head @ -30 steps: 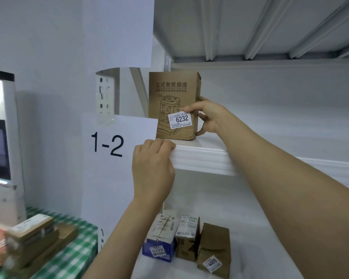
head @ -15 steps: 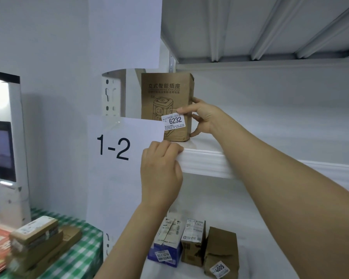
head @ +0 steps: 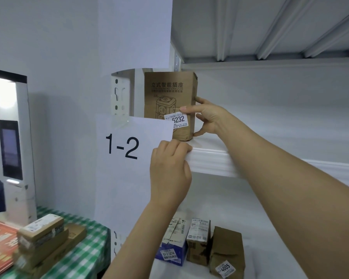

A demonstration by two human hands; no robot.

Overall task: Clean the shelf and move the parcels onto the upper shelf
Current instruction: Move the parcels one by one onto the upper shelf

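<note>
A tall brown cardboard parcel (head: pixel 167 97) labelled 6232 stands upright at the left end of the white upper shelf (head: pixel 214 160). My right hand (head: pixel 208 119) grips its right side, with the thumb on the front by the label. My left hand (head: pixel 169 170) holds the front lip of the upper shelf, fingers curled over the edge. On the lower shelf (head: pixel 260 228) below stand three more parcels: a blue and white box (head: pixel 172 246), a small brown box (head: pixel 198 242) and a brown bag-like parcel (head: pixel 227 254) labelled 4005.
A white sheet marked 1-2 (head: pixel 125 168) hangs on the shelf post at left. Further left is a green checked table (head: pixel 83 256) with stacked flat brown boxes (head: pixel 42 238) and a white kiosk with a screen (head: pixel 10 148). Another shelf's underside (head: pixel 270 27) is overhead.
The brown parcel has slid left along the upper shelf toward the post, with my right hand still on it. My left hand stays on the shelf lip.
</note>
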